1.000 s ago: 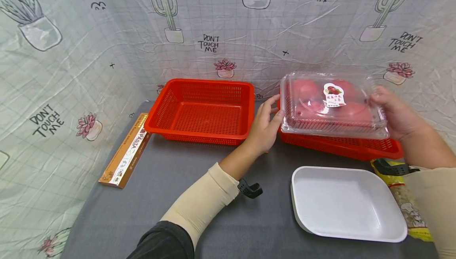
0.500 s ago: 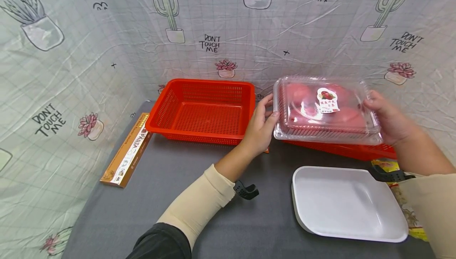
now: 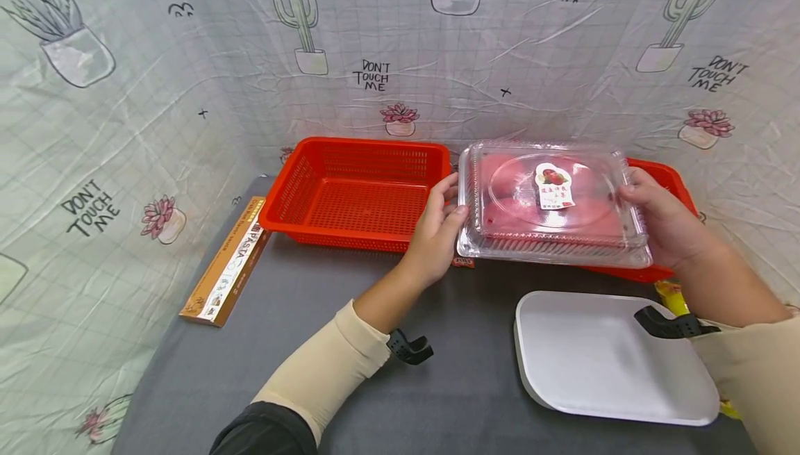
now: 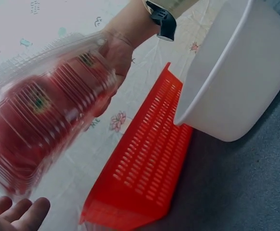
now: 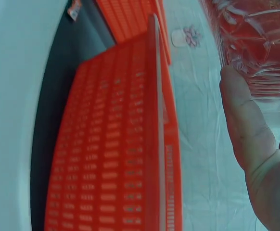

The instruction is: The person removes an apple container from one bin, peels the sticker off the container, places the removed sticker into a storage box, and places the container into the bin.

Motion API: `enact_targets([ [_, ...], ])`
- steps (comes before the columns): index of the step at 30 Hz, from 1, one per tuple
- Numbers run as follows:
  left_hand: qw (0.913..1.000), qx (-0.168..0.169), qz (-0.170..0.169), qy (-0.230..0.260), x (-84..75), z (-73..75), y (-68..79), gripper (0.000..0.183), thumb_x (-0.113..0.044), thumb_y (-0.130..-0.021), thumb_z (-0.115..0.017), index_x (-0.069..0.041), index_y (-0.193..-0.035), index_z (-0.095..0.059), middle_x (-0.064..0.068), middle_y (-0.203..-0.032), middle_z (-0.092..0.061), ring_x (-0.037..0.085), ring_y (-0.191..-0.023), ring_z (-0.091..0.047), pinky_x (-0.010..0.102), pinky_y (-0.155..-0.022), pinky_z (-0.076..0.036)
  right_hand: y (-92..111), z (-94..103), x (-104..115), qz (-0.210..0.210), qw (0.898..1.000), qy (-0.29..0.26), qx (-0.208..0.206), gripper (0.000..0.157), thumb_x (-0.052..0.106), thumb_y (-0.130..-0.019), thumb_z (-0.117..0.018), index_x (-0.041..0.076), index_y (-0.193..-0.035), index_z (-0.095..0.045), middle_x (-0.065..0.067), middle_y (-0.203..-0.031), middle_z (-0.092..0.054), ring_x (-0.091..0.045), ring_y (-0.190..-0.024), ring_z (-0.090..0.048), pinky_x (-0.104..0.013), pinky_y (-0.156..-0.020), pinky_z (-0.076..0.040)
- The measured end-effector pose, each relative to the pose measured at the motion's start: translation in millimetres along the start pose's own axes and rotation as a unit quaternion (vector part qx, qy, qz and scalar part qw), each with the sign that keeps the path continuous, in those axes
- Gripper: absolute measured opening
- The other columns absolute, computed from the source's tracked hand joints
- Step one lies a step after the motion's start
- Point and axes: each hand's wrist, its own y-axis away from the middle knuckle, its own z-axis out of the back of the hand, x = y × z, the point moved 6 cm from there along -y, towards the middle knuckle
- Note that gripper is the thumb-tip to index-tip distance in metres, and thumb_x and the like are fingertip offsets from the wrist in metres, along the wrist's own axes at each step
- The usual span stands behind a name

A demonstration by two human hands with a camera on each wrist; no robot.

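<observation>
Over the last second, the clear plastic box of red, round fruits (image 3: pixel 555 222) has moved sideways, away from the right-hand side and a little nearer to the person. The right grip (image 3: pixel 669 222) pinches the right end of the box, with its thumb on top. The left grip (image 3: pixel 433 236) touches the opposite end and has travelled with it; whether it pinches or only steadies, one cannot tell. The box is in the air between the two grips. Behind the right grip, more of the red perforated plastic basket (image 3: pixel 665 176) has become visible. The other red perforated basket (image 3: pixel 350 234) lies just beyond the left grip, and the white rectangular tray (image 3: pixel 606 358) is below the right one. Judging by this, the box is being carried and is not yet put down.
</observation>
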Motion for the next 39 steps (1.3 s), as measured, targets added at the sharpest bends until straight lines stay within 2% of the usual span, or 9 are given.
enact_targets([
  [4, 0.9995, -0.007, 0.019, 0.024, -2.2, 6.8, 7.3, 0.060, -0.020, -0.106, -0.045, -0.014, -0.163, -0.030, 0.014, -0.152, -0.045, 0.029, -0.131, -0.059, 0.041, -0.101, -0.058, -1.4, -7.0, -5.1, -0.008, 1.000, 0.016, -0.020, 0.041, 0.019, -0.111, -0.038, 0.020, -0.152, -0.038, -0.002, -0.130, -0.068, -0.020, -0.106, -0.075, -0.038, -0.082, -0.063],
  [8, 0.9986, -0.014, 0.023, 0.046, -2.8, 12.4, 13.4, 0.059, -0.017, -0.106, -0.045, -0.012, -0.163, -0.031, 0.017, -0.150, -0.047, 0.033, -0.128, -0.061, 0.045, -0.101, -0.057, -2.0, -12.9, -9.8, -0.016, 0.998, 0.030, -0.046, 0.039, 0.020, -0.110, -0.041, 0.021, -0.149, -0.037, 0.001, -0.128, -0.068, -0.017, -0.105, -0.076, -0.038, -0.082, -0.062],
  [13, 0.9974, -0.018, 0.028, 0.064, -2.1, 19.0, 20.4, 0.058, -0.014, -0.106, -0.044, -0.011, -0.162, -0.030, 0.019, -0.149, -0.046, 0.035, -0.126, -0.061, 0.047, -0.101, -0.057, -3.2, -21.7, -16.1, -0.020, 0.998, 0.028, -0.055, 0.039, 0.019, -0.110, -0.042, 0.022, -0.149, -0.037, 0.001, -0.129, -0.067, -0.018, -0.104, -0.076, -0.041, -0.083, -0.061],
  [21, 0.9959, -0.025, 0.048, 0.072, 0.5, 32.0, 36.5, 0.057, -0.014, -0.106, -0.042, -0.013, -0.162, -0.032, 0.018, -0.150, -0.046, 0.034, -0.125, -0.060, 0.044, -0.098, -0.058, -5.0, -35.4, -29.7, -0.037, 0.994, 0.060, -0.084, 0.036, 0.023, -0.110, -0.044, 0.021, -0.145, -0.037, 0.002, -0.124, -0.068, -0.016, -0.100, -0.076, -0.038, -0.079, -0.063],
  [30, 0.9938, -0.042, 0.069, 0.076, -0.8, 53.4, 56.7, 0.056, -0.012, -0.106, -0.041, -0.014, -0.162, -0.034, 0.018, -0.148, -0.047, 0.033, -0.124, -0.059, 0.040, -0.095, -0.058, -10.6, -57.1, -43.6, -0.053, 0.993, 0.067, -0.082, 0.033, 0.019, -0.110, -0.044, 0.022, -0.142, -0.036, -0.001, -0.127, -0.061, -0.015, -0.104, -0.072, -0.038, -0.083, -0.063],
  [39, 0.9923, -0.043, 0.082, 0.083, -5.0, 76.7, 70.3, 0.055, -0.010, -0.104, -0.039, -0.011, -0.159, -0.034, 0.019, -0.141, -0.047, 0.030, -0.113, -0.059, 0.038, -0.085, -0.060, -17.2, -80.2, -52.5, -0.096, 0.987, 0.085, -0.092, 0.036, 0.021, -0.109, -0.048, 0.025, -0.141, -0.032, -0.003, -0.131, -0.057, -0.019, -0.110, -0.069, -0.041, -0.085, -0.063],
])
